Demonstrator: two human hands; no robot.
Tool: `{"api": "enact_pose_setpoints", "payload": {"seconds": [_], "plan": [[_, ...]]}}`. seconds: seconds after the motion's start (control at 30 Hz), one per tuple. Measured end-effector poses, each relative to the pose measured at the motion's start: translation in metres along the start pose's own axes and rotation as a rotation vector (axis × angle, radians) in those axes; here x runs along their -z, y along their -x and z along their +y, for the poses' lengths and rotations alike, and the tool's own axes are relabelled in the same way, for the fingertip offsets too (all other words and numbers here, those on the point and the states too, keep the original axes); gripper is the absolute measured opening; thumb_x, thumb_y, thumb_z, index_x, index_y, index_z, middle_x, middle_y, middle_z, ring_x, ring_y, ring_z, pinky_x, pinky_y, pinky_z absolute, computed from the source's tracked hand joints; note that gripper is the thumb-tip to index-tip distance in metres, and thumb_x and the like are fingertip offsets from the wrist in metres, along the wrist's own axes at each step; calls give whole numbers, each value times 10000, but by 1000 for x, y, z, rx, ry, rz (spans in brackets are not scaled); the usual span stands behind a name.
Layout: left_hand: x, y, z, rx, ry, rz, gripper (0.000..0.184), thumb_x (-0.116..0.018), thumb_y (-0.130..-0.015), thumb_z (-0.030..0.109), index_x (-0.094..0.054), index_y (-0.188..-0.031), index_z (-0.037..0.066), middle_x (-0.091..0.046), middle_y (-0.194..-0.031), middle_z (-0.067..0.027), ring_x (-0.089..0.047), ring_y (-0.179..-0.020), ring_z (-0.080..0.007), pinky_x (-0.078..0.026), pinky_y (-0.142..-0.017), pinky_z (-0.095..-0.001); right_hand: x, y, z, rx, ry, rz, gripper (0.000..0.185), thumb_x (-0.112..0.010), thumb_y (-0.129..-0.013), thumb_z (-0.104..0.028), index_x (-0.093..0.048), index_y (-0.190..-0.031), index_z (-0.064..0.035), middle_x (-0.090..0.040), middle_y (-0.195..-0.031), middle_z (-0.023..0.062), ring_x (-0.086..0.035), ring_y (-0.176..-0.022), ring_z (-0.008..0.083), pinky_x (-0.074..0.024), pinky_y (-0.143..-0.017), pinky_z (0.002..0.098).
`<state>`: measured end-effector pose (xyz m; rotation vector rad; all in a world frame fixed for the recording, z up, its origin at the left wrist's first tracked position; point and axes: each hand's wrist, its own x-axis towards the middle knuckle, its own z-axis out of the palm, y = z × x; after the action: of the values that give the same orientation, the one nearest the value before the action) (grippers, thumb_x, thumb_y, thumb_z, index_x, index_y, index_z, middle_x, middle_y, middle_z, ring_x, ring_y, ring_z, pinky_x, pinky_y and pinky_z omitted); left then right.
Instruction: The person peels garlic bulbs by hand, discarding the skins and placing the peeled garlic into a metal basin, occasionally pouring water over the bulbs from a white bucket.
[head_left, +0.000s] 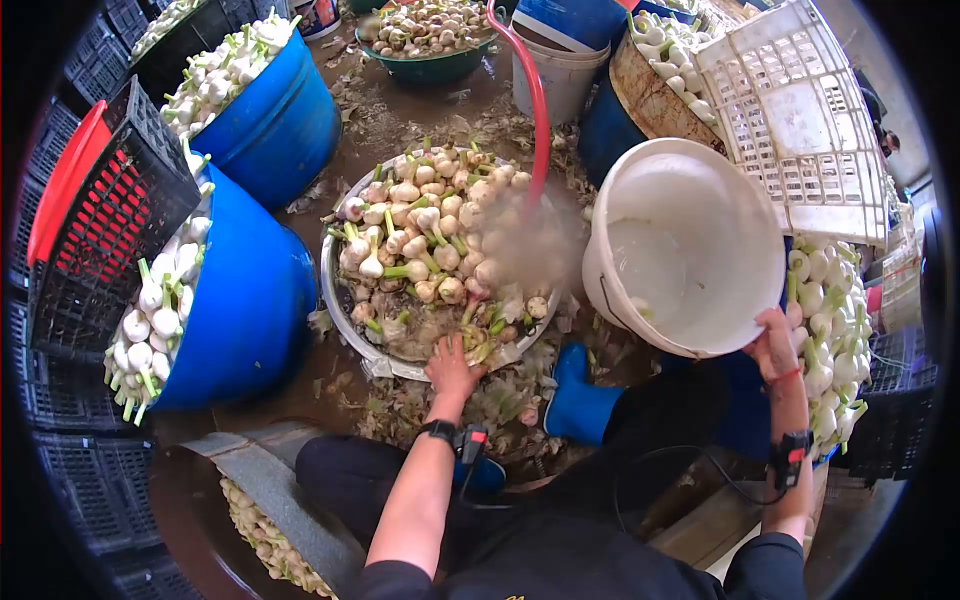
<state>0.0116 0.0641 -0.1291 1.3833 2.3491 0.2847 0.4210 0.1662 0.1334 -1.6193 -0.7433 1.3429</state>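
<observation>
A wide metal basin (345, 325) full of garlic bulbs (410, 215) with short green stems stands on the floor in front of me. My left hand (452, 372) lies at the basin's near rim, fingers spread over loose peel and stems. To the right, my right hand (775, 345) grips the lower right rim of a white bucket (690, 240), which is tilted so its mouth faces me. Inside the bucket are a little water and a small pale piece. A red hose (541, 120) hangs over the basin, its lower end blurred.
Blue tubs (235, 300) of peeled garlic stand at the left beside a black crate (115, 200). A white crate (790, 110) and more garlic (825, 330) are at the right. A green basin (425, 68) sits behind. Blue boots (583, 400) rest on the peel-covered floor.
</observation>
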Motion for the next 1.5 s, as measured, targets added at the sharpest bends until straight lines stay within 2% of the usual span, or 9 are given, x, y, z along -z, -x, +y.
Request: {"api": "enact_pose_setpoints", "payload": {"seconds": [0.23,0.37,0.53,0.77,0.87,1.1,1.23,1.37,1.5], "plan": [[6,27,-36,141,417,24,230,-616,-680,103,-624,-908,74,-623,-853,-173,-594,-817,-337,-469,-706,-390,-26,-78,75,-196,2,34,532,-442,-689,-80,-337,-1209,-49,-451,-1126,161,-556,-875,374,-498,-684,480],[7,51,-28,-184,-93,-661,286,-641,-684,229,-633,-956,145,-593,-1028,-140,-516,-993,-348,-423,-838,-387,24,-145,125,-442,-167,-88,528,-466,-703,-73,-321,-1206,-1,-430,-1147,183,-524,-941,386,-469,-755,507],[-21,-19,-20,16,154,-79,520,-660,-650,346,-547,-1082,79,-529,-1115,-152,-453,-1063,-347,-373,-896,-445,20,-146,109,-595,131,35,586,-516,-711,-104,-300,-1245,-3,-386,-1242,213,-483,-1021,403,-449,-800,511],[13,-50,-25,85,-40,-320,631,-674,-592,456,-530,-1169,246,-567,-1124,-116,-490,-1080,-329,-306,-938,-506,-32,-68,84,627,918,163,654,-600,-679,-105,-325,-1268,-32,-343,-1225,176,-399,-1110,308,-323,-963,393],[5,-38,-14,128,-263,-276,619,-670,-648,461,-522,-1151,132,-582,-1101,-86,-319,-1189,-329,-187,-957,-526,-94,-2,60,422,588,-174,561,-582,-715,-107,-366,-1224,-17,-378,-1140,150,-491,-957,234,-427,-828,342],[64,-34,-6,189,-134,-265,505,-623,-722,402,-514,-1097,81,-606,-975,-129,-509,-1007,-281,-320,-914,-439,-191,23,193,201,672,-942,603,-622,-780,-197,-331,-1277,-22,-419,-1226,145,-535,-928,170,-451,-788,308],[39,12,-1,303,1454,-348,216,-523,-853,224,-541,-971,43,-588,-945,-78,-569,-841,-166,-470,-702,-292,-249,45,265,163,227,-892,794,-654,-789,-233,-138,-1361,-40,-403,-1256,146,-499,-1036,198,-430,-858,317],[58,48,14,247,1484,-368,278,-556,-830,124,-548,-1078,1,-583,-1014,-73,-562,-894,-143,-466,-742,-266,-238,55,242,80,176,-869,682,-658,-788,-182,-266,-1322,-21,-429,-1207,130,-509,-1022,187,-441,-839,278],[85,65,28,68,1112,-186,279,-596,-786,41,-587,-1053,-37,-620,-956,-64,-569,-838,-108,-462,-740,-241,-218,68,236,670,592,-720,623,-711,-705,-196,-427,-1236,-33,-457,-1105,159,-481,-1027,265,-415,-860,324]]}}
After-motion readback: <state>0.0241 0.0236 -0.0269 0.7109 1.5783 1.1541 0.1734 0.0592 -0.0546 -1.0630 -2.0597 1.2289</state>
